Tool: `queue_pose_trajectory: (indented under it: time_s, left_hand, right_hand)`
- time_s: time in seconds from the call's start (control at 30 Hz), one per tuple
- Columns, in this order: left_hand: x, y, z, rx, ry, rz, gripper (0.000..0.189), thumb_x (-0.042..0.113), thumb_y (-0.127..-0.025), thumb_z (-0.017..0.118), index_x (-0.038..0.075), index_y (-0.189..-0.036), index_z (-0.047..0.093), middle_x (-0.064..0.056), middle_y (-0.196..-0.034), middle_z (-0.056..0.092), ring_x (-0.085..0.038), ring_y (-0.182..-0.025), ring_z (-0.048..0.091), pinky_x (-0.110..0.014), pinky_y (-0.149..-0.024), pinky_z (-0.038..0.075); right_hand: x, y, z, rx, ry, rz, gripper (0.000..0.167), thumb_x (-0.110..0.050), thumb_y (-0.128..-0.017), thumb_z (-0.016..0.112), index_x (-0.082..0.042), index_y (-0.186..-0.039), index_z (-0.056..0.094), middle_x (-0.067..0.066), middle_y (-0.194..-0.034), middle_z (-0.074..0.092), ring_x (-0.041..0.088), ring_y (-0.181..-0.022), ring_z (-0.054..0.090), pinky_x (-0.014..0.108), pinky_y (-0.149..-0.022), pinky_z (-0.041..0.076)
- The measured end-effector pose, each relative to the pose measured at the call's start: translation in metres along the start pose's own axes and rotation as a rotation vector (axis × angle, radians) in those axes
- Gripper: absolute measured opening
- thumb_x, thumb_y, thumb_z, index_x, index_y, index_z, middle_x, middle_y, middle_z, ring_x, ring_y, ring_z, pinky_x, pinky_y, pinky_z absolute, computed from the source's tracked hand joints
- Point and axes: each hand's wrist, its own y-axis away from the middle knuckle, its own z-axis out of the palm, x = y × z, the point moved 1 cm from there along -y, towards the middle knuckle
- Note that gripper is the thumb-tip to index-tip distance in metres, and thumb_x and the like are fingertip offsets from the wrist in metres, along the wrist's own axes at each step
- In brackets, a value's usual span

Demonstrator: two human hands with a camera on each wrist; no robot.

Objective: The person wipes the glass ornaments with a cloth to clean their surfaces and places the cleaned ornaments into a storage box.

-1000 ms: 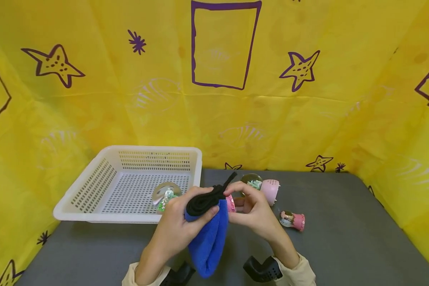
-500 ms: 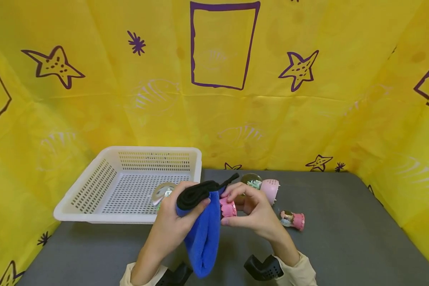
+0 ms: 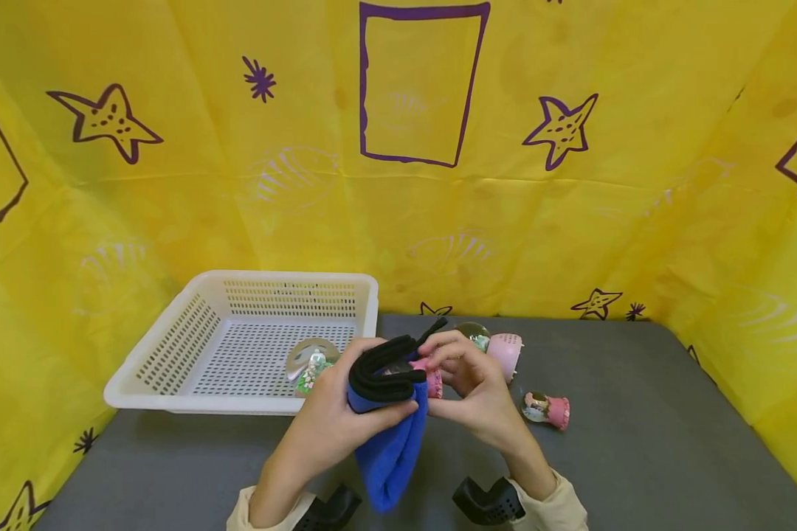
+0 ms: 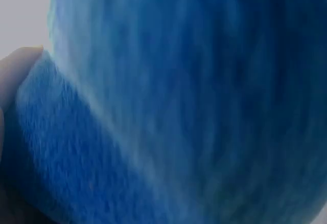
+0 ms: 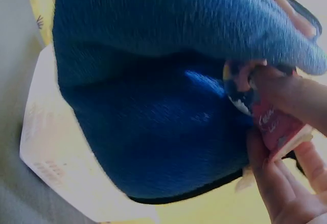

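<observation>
My left hand (image 3: 332, 417) grips a blue plush cloth (image 3: 392, 461) with a black edging, folded over so that its lower part hangs down. Tucked into the fold is a small snow globe, whose pink base (image 3: 435, 380) sticks out on the right. The fingers of my right hand (image 3: 471, 383) pinch that base. In the right wrist view the clear globe (image 5: 237, 88) shows against the blue cloth, partly covered by a finger. Blue fabric (image 4: 179, 106) fills nearly all of the left wrist view.
A white perforated basket (image 3: 239, 404) stands at the left with a snow globe (image 3: 314, 363) in it. Behind my right hand lies a larger snow globe with a pale pink base (image 3: 506, 354). Another small snow globe (image 3: 547, 410) lies on its side on the grey table (image 3: 644, 442).
The hands and cloth shifted left, then back right. The rolled black-edged top of the cloth has spread into a looser fold, and the globe inside now shows a little.
</observation>
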Motion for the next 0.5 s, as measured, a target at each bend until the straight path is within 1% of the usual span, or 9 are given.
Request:
queue_pose_trajectory:
  time_s: [0.1,0.13,0.17,0.2,0.27,0.37,0.5]
  left_hand:
    - [0.0,-0.0009,0.0011,0.077,-0.114,0.096,0.054,0.022,-0.078,0.086,0.022,-0.124,0.057,0.003,-0.113,0.071,-0.011,-0.097,0.068,-0.032,-0.085,0.057]
    - [0.0001,-0.0011,0.0015,0.105,-0.15,0.129,0.054,0.021,-0.077,0.086,0.021,-0.123,0.059,0.003,-0.112,0.071,-0.011,-0.096,0.068,-0.032,-0.084,0.057]
    - [0.0001,-0.0014,0.0018,0.13,-0.177,0.164,0.053,0.019,-0.076,0.087,0.02,-0.122,0.06,0.002,-0.11,0.072,-0.012,-0.095,0.069,-0.033,-0.083,0.057]
    - [0.0,-0.0015,0.0021,0.152,-0.197,0.198,0.052,0.016,-0.075,0.087,0.019,-0.12,0.062,0.001,-0.109,0.073,-0.013,-0.094,0.07,-0.033,-0.082,0.058]
    - [0.0001,-0.0016,0.0027,0.182,-0.215,0.243,0.05,0.013,-0.074,0.087,0.018,-0.118,0.064,0.0,-0.107,0.073,-0.014,-0.092,0.07,-0.033,-0.081,0.058]
    - [0.0008,-0.0016,0.003,0.209,-0.215,0.279,0.046,0.009,-0.075,0.085,0.017,-0.116,0.066,-0.001,-0.105,0.074,-0.014,-0.091,0.071,-0.033,-0.08,0.059]
    - [0.0017,-0.0009,0.0015,0.254,-0.21,0.285,0.043,0.004,-0.076,0.083,0.014,-0.114,0.066,-0.002,-0.103,0.075,-0.016,-0.091,0.072,-0.029,-0.082,0.058]
  right_hand:
    - [0.0,0.0006,0.0015,0.028,0.046,0.089,0.048,0.019,-0.073,0.076,0.012,-0.114,0.052,0.004,-0.121,0.057,0.013,-0.109,0.064,0.029,-0.091,0.057]
    - [-0.0001,0.001,0.0019,0.037,0.063,0.116,0.05,0.018,-0.073,0.076,0.012,-0.116,0.052,0.002,-0.121,0.057,0.012,-0.108,0.065,0.028,-0.09,0.057]
    - [-0.0004,0.0015,0.0022,0.043,0.077,0.143,0.051,0.018,-0.073,0.076,0.011,-0.117,0.052,-0.001,-0.12,0.058,0.011,-0.105,0.067,0.028,-0.087,0.058]
    - [-0.0002,0.002,0.0022,0.043,0.093,0.154,0.05,0.018,-0.073,0.076,0.011,-0.117,0.053,-0.002,-0.119,0.058,0.011,-0.104,0.068,0.027,-0.086,0.058]
    - [0.0004,0.0031,0.0021,0.039,0.121,0.161,0.048,0.018,-0.073,0.076,0.01,-0.115,0.054,-0.003,-0.117,0.059,0.011,-0.099,0.069,0.027,-0.082,0.059]
    - [0.0012,0.0037,0.0018,0.02,0.149,0.145,0.044,0.019,-0.073,0.075,0.009,-0.112,0.056,-0.004,-0.113,0.06,0.01,-0.097,0.069,0.028,-0.081,0.06]
    - [0.0013,0.0029,0.002,-0.009,0.152,0.121,0.041,0.018,-0.072,0.077,0.005,-0.108,0.06,-0.003,-0.111,0.061,0.008,-0.099,0.066,0.029,-0.079,0.06]
